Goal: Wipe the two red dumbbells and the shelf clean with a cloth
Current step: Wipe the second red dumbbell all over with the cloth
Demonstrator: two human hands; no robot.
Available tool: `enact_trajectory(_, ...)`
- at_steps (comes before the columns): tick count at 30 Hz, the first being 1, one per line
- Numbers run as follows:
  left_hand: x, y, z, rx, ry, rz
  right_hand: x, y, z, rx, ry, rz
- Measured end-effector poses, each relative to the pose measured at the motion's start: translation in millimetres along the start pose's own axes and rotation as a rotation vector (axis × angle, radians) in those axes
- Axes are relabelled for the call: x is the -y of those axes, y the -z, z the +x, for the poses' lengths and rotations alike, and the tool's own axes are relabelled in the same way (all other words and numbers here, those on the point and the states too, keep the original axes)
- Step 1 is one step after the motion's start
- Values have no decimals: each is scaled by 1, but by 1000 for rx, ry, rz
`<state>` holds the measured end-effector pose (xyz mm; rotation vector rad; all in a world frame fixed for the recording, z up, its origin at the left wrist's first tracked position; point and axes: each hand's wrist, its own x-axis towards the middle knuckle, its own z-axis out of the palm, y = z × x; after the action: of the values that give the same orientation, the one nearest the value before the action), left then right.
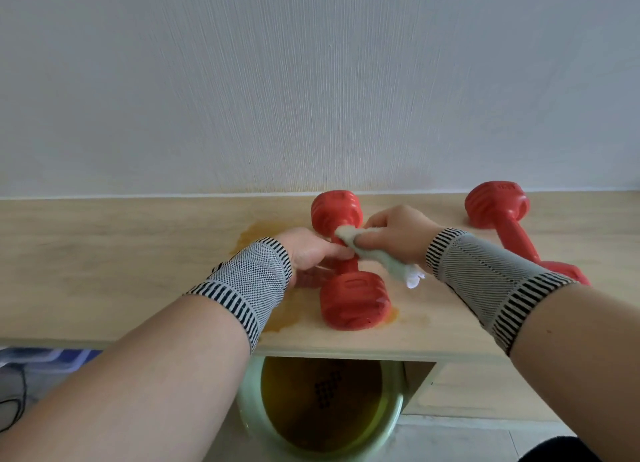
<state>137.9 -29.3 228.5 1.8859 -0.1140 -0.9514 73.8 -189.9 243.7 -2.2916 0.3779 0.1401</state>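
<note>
On the shelf [104,253], the near dumbbell [349,271] ran front-to-back. The left hand [311,250] grasped its handle, the right hand [394,236] pinched the cloth [367,250] against it. The second dumbbell [502,219] lay rightward, nearer the right hand.

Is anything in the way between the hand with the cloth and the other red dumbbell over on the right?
Nothing visible blocks it. The right hand holds the cloth on the near dumbbell; only bare shelf lies between it and the far dumbbell.
</note>
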Motion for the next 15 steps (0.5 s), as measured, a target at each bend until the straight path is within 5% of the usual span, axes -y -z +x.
enact_trajectory(4,2,-2,2,32,-7,-2,-4,13,-12,128,40,-140)
enact_trajectory(11,-9,-24,4,67,-19,-6,-13,9,-1,-120,-35,61)
enact_trajectory(15,-9,-29,7,66,-23,4,-21,17,-6,-62,-48,41)
